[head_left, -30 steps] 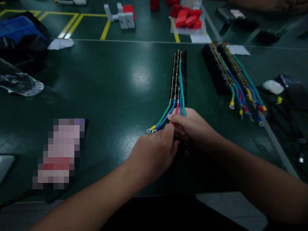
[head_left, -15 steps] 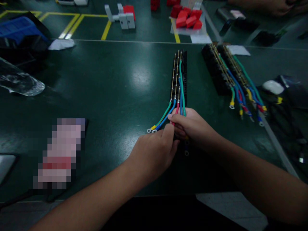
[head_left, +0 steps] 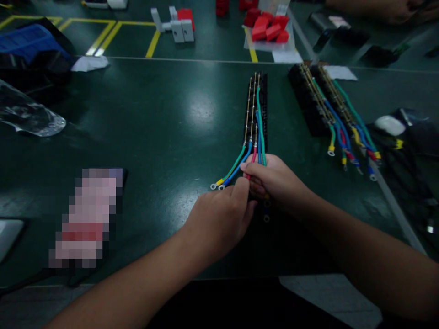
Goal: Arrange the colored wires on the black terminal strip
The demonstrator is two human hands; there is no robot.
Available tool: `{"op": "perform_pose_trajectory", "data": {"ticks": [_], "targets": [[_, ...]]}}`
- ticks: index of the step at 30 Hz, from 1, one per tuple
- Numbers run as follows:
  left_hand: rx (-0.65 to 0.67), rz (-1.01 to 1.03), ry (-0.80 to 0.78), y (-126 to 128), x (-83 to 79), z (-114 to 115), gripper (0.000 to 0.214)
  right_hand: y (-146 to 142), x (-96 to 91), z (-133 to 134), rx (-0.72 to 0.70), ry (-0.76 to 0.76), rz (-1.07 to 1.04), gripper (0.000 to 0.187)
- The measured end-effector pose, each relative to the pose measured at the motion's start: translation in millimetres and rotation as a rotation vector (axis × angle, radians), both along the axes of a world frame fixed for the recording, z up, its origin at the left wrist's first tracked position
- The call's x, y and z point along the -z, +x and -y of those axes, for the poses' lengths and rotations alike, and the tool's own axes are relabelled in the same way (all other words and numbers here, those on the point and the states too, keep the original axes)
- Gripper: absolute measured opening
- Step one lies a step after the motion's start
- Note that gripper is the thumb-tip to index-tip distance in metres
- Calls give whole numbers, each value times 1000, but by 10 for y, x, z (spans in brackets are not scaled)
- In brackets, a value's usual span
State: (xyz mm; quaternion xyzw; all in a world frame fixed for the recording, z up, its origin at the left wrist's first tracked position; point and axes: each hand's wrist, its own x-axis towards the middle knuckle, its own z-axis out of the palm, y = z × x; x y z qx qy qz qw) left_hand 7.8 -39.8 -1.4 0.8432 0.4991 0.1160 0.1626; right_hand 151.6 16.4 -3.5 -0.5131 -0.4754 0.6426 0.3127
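A long black terminal strip (head_left: 262, 98) lies lengthwise on the dark green table (head_left: 164, 132), with brass bars and coloured wires (head_left: 255, 137) running along it. My right hand (head_left: 274, 180) is closed round the near ends of the red, blue and green wires. My left hand (head_left: 219, 219) is closed beside it, its fingertips pinching at the same bundle. A green and a blue wire with ring lugs (head_left: 216, 185) splay out to the left of my hands. Two more lugs (head_left: 266, 214) hang below my right hand.
Two more wired black strips (head_left: 322, 100) lie to the right. Red blocks (head_left: 267, 27) and grey brackets (head_left: 178, 25) sit at the back. A clear plastic bag (head_left: 30, 116) and a blue crate (head_left: 27, 41) are at the left; another person's hand (head_left: 387, 9) rests at top right.
Almost nothing has moved; both hands stay on the wire bundle, and the view has shifted very slightly.
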Motion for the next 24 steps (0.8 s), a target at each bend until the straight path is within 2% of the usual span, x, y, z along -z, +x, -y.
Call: {"op": "perform_pose_trajectory", "data": {"ticks": [10,24], "targets": [[-25,28,-6,5,11,-8,13,1,-5,2,-20,1,7,29],[-62,76,142,-26,64,-14,20,-1,6,1,-36,-2,-42,27]]}}
